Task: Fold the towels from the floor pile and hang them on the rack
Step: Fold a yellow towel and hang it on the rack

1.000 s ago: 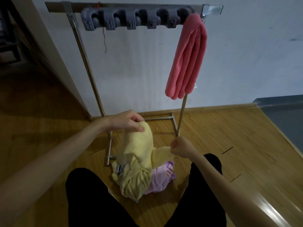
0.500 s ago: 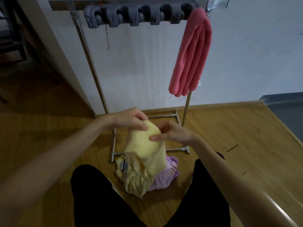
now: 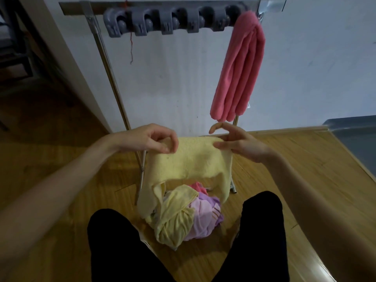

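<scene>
Both hands held a yellow towel [image 3: 189,159] stretched above the floor pile [image 3: 183,216]: the left hand [image 3: 150,139] pinched one top corner, the right hand [image 3: 238,139] pinched the other. A pink towel [image 3: 238,72] hung on the rack [image 3: 105,49].

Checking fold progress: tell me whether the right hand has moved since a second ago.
Yes. The right hand rose from the pile and now pinches the yellow towel just below the hanging pink towel.

Fluffy cloth towel [image 3: 189,159], shiny metal rack [image 3: 105,58], glossy wood floor [image 3: 305,169]
</scene>
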`<state>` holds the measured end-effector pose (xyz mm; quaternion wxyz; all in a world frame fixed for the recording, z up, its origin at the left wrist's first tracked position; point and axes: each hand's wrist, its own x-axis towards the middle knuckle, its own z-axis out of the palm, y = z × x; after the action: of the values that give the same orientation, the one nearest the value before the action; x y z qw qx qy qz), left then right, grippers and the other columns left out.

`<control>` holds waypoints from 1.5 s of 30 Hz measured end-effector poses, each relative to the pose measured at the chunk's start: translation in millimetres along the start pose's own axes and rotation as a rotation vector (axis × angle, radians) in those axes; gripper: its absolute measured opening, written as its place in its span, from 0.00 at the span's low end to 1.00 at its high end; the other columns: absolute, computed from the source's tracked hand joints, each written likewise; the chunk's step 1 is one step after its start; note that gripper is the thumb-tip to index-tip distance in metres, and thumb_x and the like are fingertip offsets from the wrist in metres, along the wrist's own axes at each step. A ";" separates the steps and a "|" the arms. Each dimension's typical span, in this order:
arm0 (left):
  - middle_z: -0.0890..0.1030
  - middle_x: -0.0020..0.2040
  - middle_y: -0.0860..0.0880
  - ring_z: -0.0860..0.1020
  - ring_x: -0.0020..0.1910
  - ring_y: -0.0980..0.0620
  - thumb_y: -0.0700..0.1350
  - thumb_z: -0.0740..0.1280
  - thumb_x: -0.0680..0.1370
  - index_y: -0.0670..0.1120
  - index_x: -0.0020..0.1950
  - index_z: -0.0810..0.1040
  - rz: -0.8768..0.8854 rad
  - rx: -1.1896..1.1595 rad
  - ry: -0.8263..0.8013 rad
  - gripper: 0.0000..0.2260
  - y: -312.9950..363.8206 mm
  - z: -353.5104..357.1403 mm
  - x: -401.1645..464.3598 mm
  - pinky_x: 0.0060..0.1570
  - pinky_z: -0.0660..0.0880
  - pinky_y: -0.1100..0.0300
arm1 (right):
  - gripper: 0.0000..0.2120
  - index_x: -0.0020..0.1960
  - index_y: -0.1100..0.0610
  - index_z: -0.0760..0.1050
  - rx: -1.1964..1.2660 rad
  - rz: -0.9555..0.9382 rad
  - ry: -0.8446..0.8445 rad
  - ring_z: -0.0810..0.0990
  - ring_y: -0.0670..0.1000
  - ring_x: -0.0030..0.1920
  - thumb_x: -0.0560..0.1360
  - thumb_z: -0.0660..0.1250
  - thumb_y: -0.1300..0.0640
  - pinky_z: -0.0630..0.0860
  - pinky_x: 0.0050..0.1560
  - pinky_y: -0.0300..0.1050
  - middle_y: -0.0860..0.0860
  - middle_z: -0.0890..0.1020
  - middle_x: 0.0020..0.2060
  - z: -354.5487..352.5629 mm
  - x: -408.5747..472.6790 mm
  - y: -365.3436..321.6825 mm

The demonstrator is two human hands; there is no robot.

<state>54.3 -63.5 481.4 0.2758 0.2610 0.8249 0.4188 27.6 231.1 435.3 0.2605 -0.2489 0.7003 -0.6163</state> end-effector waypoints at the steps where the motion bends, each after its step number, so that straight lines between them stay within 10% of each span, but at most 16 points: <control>1: 0.80 0.43 0.54 0.77 0.44 0.58 0.35 0.65 0.77 0.45 0.48 0.81 0.000 0.075 -0.009 0.08 6.4 -3.2 2.1 0.46 0.72 0.68 | 0.13 0.59 0.58 0.69 -0.013 -0.009 -0.030 0.75 0.52 0.40 0.76 0.64 0.67 0.73 0.39 0.41 0.54 0.76 0.39 -3.3 1.3 -9.9; 6: 0.82 0.50 0.55 0.78 0.50 0.63 0.36 0.63 0.79 0.46 0.52 0.84 -0.034 0.314 -0.001 0.11 33.0 -23.9 12.9 0.47 0.71 0.73 | 0.15 0.53 0.62 0.79 -0.425 0.001 -0.279 0.80 0.49 0.55 0.73 0.61 0.75 0.74 0.56 0.41 0.50 0.83 0.50 -12.8 13.2 -59.5; 12: 0.73 0.46 0.67 0.70 0.44 0.78 0.37 0.58 0.80 0.49 0.57 0.80 -0.087 0.563 0.100 0.13 55.6 -46.5 29.1 0.42 0.65 0.81 | 0.11 0.57 0.53 0.81 -0.772 0.186 -0.347 0.80 0.38 0.54 0.75 0.69 0.56 0.73 0.52 0.29 0.43 0.83 0.53 -9.5 34.5 -98.6; 17: 0.71 0.50 0.56 0.69 0.48 0.60 0.37 0.58 0.79 0.49 0.66 0.74 -0.119 0.660 0.282 0.18 57.5 -58.7 43.4 0.46 0.65 0.67 | 0.25 0.55 0.29 0.74 -0.955 0.257 -0.129 0.80 0.65 0.54 0.59 0.72 0.30 0.78 0.51 0.66 0.60 0.80 0.57 -33.2 57.1 -109.5; 23: 0.71 0.52 0.49 0.69 0.51 0.54 0.38 0.59 0.79 0.45 0.69 0.72 0.042 0.806 0.752 0.17 65.7 -71.1 70.1 0.51 0.63 0.64 | 0.24 0.70 0.54 0.70 -0.934 0.065 0.152 0.77 0.49 0.55 0.75 0.68 0.58 0.74 0.56 0.40 0.48 0.76 0.60 -37.8 64.2 -141.4; 38: 0.75 0.55 0.39 0.74 0.54 0.41 0.29 0.61 0.75 0.38 0.61 0.72 0.161 1.108 0.997 0.16 125.0 -118.6 150.5 0.48 0.71 0.53 | 0.19 0.64 0.59 0.68 -1.213 -0.161 0.961 0.71 0.54 0.45 0.74 0.59 0.68 0.68 0.39 0.46 0.56 0.71 0.58 -73.2 120.5 -156.1; 45: 0.75 0.58 0.39 0.73 0.58 0.42 0.33 0.60 0.77 0.38 0.61 0.71 0.103 1.160 1.017 0.13 129.6 -124.9 182.6 0.53 0.70 0.54 | 0.18 0.64 0.60 0.68 -1.230 -0.084 1.060 0.68 0.52 0.41 0.74 0.62 0.67 0.65 0.37 0.46 0.56 0.70 0.61 -86.3 139.9 -147.7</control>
<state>-133.9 55.5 608.5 -0.3376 0.1776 0.9244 0.0005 -129.8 183.5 582.9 -0.3126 -0.0485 0.9339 -0.1663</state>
